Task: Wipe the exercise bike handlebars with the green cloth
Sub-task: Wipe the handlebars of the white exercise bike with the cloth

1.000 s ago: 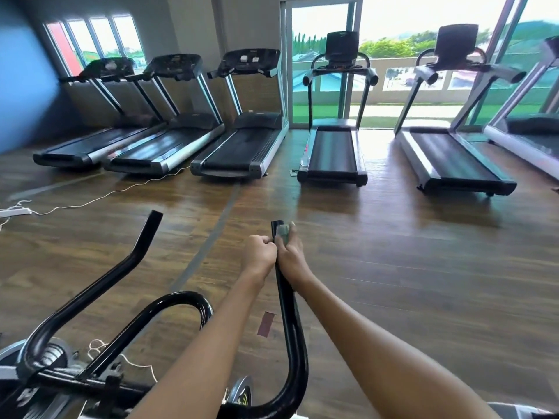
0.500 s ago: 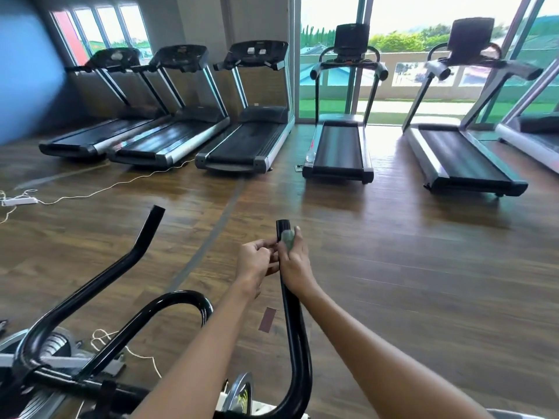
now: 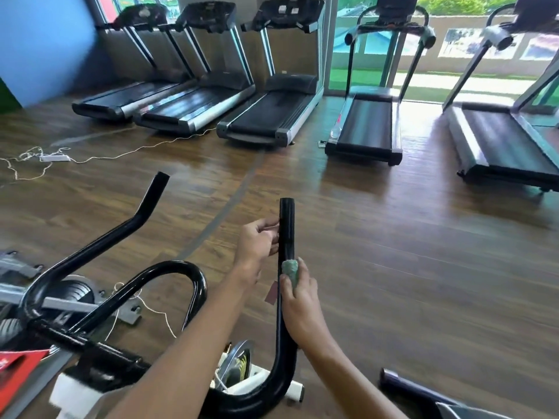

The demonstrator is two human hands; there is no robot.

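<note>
our right hand [image 3: 298, 300] presses the wadded green cloth [image 3: 290, 269] against the right handlebar [image 3: 286, 231], midway up its upright black tube. our left hand [image 3: 257, 243] sits just higher, loosely curled fingers at the tube's left side. treadmills [image 3: 266, 116] line the wood floor [image 3: 423, 267] ahead.

One wide-angle head-worn camera looks forward and down from close behind and above the handlebars [image 3: 286, 216], taking in the wooden floor [image 3: 423, 252] and treadmills [image 3: 272, 116] well beyond them

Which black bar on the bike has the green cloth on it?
The right-hand bar: the right hand holds the green cloth against it. The bent left bar and middle loop have none.
</note>
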